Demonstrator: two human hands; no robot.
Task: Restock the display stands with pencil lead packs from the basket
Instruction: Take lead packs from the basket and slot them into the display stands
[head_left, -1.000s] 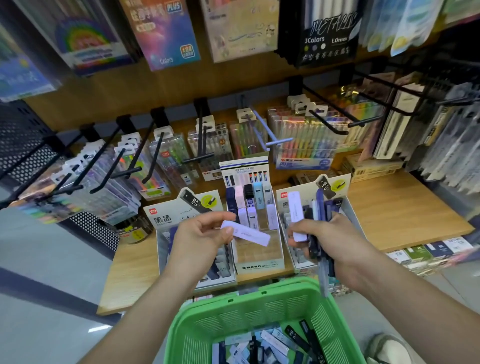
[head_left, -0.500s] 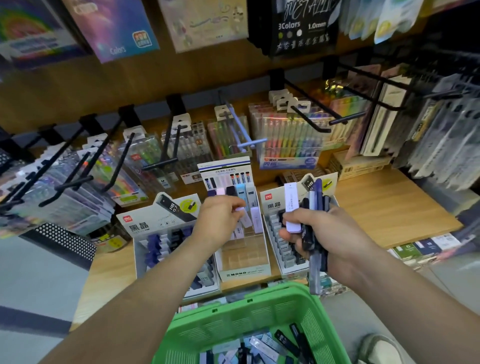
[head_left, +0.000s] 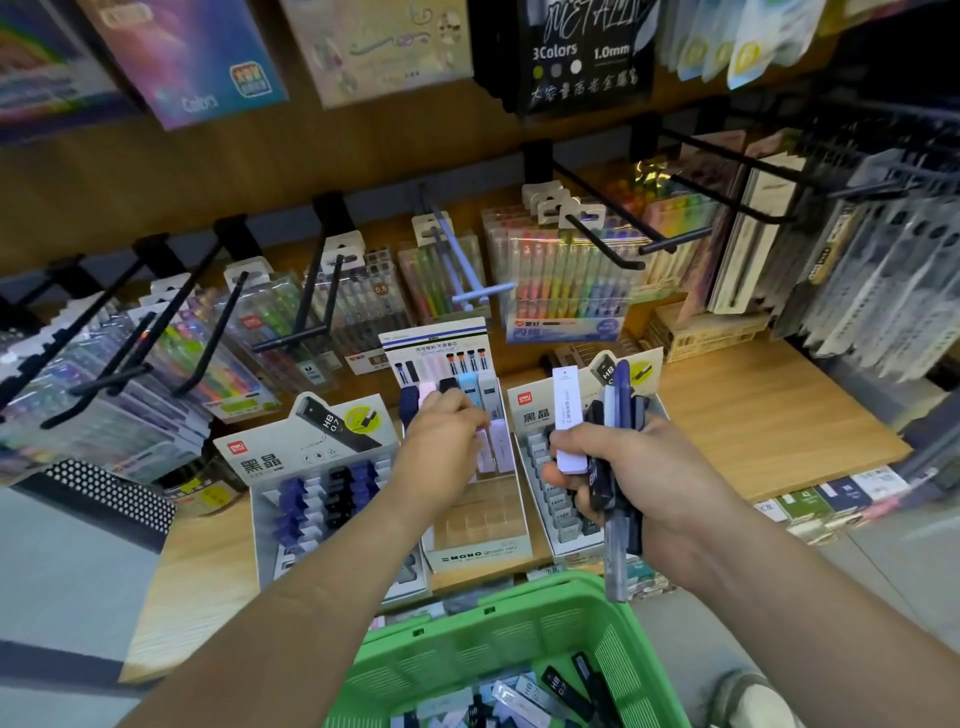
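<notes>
While the left arm reaches forward, the left hand (head_left: 444, 436) sits knuckles-up over the middle display stand (head_left: 478, 553), fingers curled down among its upright packs; whether they pinch one is hidden. The right hand (head_left: 652, 480) grips a bundle of lead packs (head_left: 618, 400), one white, the others dark or blue, in front of the right stand (head_left: 535, 415). Loose packs (head_left: 558, 686) lie in the green basket (head_left: 467, 660), cut off below.
</notes>
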